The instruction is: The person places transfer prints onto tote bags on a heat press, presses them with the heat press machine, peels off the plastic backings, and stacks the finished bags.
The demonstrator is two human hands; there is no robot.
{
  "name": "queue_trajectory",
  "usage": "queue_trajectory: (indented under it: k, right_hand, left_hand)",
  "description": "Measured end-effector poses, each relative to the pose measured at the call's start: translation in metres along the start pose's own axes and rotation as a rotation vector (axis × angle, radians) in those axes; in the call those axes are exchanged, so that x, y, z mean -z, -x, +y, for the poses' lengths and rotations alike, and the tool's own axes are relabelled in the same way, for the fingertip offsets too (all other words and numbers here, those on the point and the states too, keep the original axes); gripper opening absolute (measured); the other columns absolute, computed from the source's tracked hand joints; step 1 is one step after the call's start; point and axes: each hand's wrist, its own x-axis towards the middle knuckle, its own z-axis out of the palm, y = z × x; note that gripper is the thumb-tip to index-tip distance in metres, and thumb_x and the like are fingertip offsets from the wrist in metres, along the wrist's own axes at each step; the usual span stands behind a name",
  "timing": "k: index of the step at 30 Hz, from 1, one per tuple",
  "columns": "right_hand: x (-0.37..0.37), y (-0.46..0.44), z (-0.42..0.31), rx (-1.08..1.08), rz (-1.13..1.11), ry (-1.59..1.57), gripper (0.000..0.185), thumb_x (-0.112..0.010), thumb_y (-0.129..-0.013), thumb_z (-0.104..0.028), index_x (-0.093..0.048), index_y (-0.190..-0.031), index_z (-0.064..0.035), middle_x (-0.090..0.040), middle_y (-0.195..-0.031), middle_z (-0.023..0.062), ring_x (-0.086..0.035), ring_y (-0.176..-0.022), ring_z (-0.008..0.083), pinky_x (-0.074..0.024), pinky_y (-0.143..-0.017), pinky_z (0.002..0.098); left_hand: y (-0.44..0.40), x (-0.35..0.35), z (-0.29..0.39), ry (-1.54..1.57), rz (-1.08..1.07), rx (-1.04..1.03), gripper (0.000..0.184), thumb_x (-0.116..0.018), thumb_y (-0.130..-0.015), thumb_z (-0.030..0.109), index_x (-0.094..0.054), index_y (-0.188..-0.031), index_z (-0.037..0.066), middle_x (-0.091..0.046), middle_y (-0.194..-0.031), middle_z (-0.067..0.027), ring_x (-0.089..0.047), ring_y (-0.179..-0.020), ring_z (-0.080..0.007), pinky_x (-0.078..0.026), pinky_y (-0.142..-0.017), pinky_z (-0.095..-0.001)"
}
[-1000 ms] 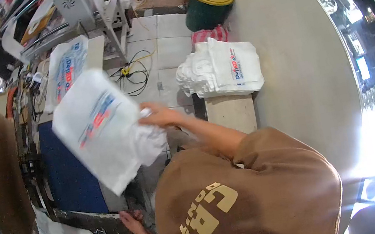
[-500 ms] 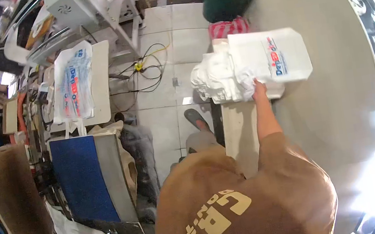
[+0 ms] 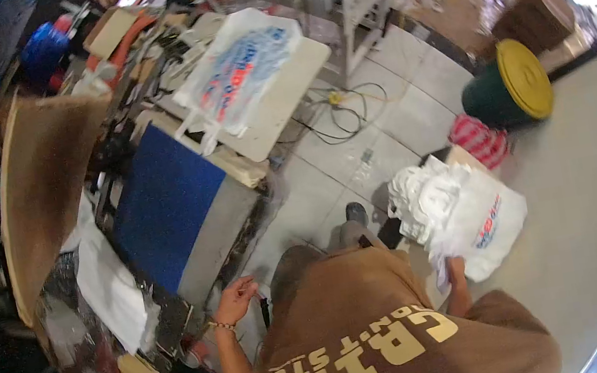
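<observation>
My right hand (image 3: pixel 456 275) is closed on the near end of a white printed bag (image 3: pixel 488 223), where the material bunches up. This bag lies against a crumpled white pile (image 3: pixel 426 201) on my right. Over on the other side, my left hand (image 3: pixel 235 299), with a bracelet at the wrist, hangs near my hip with fingers curled together. A thin dark piece shows just beside its fingertips; what it is, I cannot make out. Another white printed bag (image 3: pixel 240 67) lies flat on a pale board (image 3: pixel 292 97) ahead to the left.
Left of me stands a blue-and-grey panel (image 3: pixel 169 207), with a curved brown board (image 3: pixel 54 194) beyond it. Cables (image 3: pixel 342 113) lie on the tiled floor (image 3: pixel 314 184). A green bin with a yellow lid (image 3: pixel 528 80) and a red-striped bundle (image 3: pixel 480 140) are ahead right.
The view has swung left. My left hand has come into sight beside my hip. My right hand still grips the white bag, now nearer my body, and the bag's outline has become more rounded.
</observation>
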Motion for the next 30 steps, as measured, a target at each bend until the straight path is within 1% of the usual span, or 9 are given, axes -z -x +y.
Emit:
queue_trajectory:
  k: [1,3,5,7,9,15,20,24,30]
  right_hand:
    - [0.015,0.005,-0.025,0.472,-0.097,0.344,0.047,-0.062,-0.085,-0.038,-0.071,-0.105,0.0041,-0.072,-0.105,0.0262,-0.070,-0.093,0.0369,-0.0539,-0.083,0.0458]
    - [0.043,0.005,-0.128,0.355,-0.684,0.533,0.044,-0.063,-0.085,-0.037,-0.075,-0.104,-0.0001,-0.074,-0.105,0.0231,-0.070,-0.095,0.0340,-0.0525,-0.085,0.0449]
    - [0.068,0.050,-0.271,0.163,-0.673,0.515,0.042,-0.066,-0.083,-0.037,-0.076,-0.100,-0.0005,-0.075,-0.103,0.0221,-0.070,-0.095,0.0321,-0.0524,-0.087,0.0428]
    - [-0.007,-0.091,-0.236,0.428,-0.702,0.366,0.051,-0.071,-0.081,-0.043,-0.075,-0.096,0.0049,-0.074,-0.092,0.0222,-0.070,-0.088,0.0310,-0.0530,-0.080,0.0437]
    - [0.010,-0.032,-0.395,0.894,-0.679,0.317,0.055,-0.072,-0.083,-0.051,-0.075,-0.089,0.0035,-0.072,-0.081,0.0149,-0.064,-0.074,0.0211,-0.0506,-0.069,0.0408]
    - [-0.008,0.160,-0.684,1.021,-0.638,0.166,0.061,-0.072,-0.086,-0.057,-0.068,-0.083,0.0037,-0.067,-0.074,0.0097,-0.059,-0.066,0.0200,-0.0485,-0.066,0.0390]
    - [-0.073,0.291,-0.762,1.441,-0.322,0.022,0.057,-0.070,-0.090,-0.054,-0.069,-0.082,0.0015,-0.065,-0.067,0.0161,-0.062,-0.063,0.0295,-0.0483,-0.063,0.0429]
    - [-0.107,0.249,-0.794,1.437,0.235,-0.119,0.053,-0.069,-0.091,-0.051,-0.069,-0.080,0.0009,-0.066,-0.073,0.0271,-0.066,-0.071,0.0441,-0.0497,-0.065,0.0488]
    - [-0.108,0.181,-0.826,1.377,0.271,-0.082,0.060,-0.065,-0.091,-0.056,-0.071,-0.093,0.0040,-0.070,-0.085,0.0297,-0.069,-0.083,0.0465,-0.0525,-0.073,0.0509]
  left_hand:
    - [0.003,-0.005,0.006,-0.003,0.022,-0.009,0.049,-0.067,-0.098,0.037,-0.063,-0.130,0.000,-0.072,-0.121,-0.0170,-0.071,-0.101,-0.0220,-0.054,-0.088,-0.0353]
    - [0.007,-0.014,0.008,0.028,0.103,-0.054,0.047,-0.067,-0.098,0.035,-0.064,-0.129,0.000,-0.072,-0.119,-0.0166,-0.071,-0.100,-0.0220,-0.054,-0.088,-0.0353]
    - [0.004,-0.019,0.006,0.059,0.190,-0.096,0.045,-0.067,-0.098,0.034,-0.065,-0.128,0.000,-0.073,-0.118,-0.0162,-0.072,-0.098,-0.0221,-0.054,-0.087,-0.0353]
    - [0.001,-0.012,-0.013,0.091,0.247,-0.082,0.039,-0.067,-0.097,0.028,-0.067,-0.123,-0.001,-0.074,-0.113,-0.0146,-0.071,-0.093,-0.0210,-0.055,-0.084,-0.0364]
    - [-0.004,0.012,-0.064,0.214,0.368,-0.138,0.031,-0.068,-0.096,0.023,-0.071,-0.114,-0.002,-0.076,-0.102,-0.0116,-0.070,-0.090,-0.0175,-0.055,-0.080,-0.0354]
    - [0.020,0.173,-0.122,0.235,1.174,-0.083,0.021,-0.076,-0.086,0.016,-0.073,-0.099,0.000,-0.073,-0.093,-0.0115,-0.068,-0.081,-0.0209,-0.055,-0.077,-0.0349]
    - [-0.004,0.257,-0.250,-0.294,1.358,0.329,0.071,-0.082,-0.079,0.042,-0.060,-0.128,-0.005,-0.062,-0.124,-0.0285,-0.060,-0.117,-0.0434,-0.049,-0.100,-0.0482]
    - [-0.002,0.256,-0.260,-0.314,1.174,0.474,0.050,-0.074,-0.085,0.041,-0.067,-0.107,-0.003,-0.067,-0.116,-0.0252,-0.063,-0.110,-0.0416,-0.052,-0.093,-0.0502]
    - [-0.004,0.265,-0.265,-0.424,1.158,0.501,0.030,-0.066,-0.090,0.027,-0.072,-0.091,-0.002,-0.073,-0.095,-0.0226,-0.071,-0.091,-0.0428,-0.057,-0.081,-0.0507]
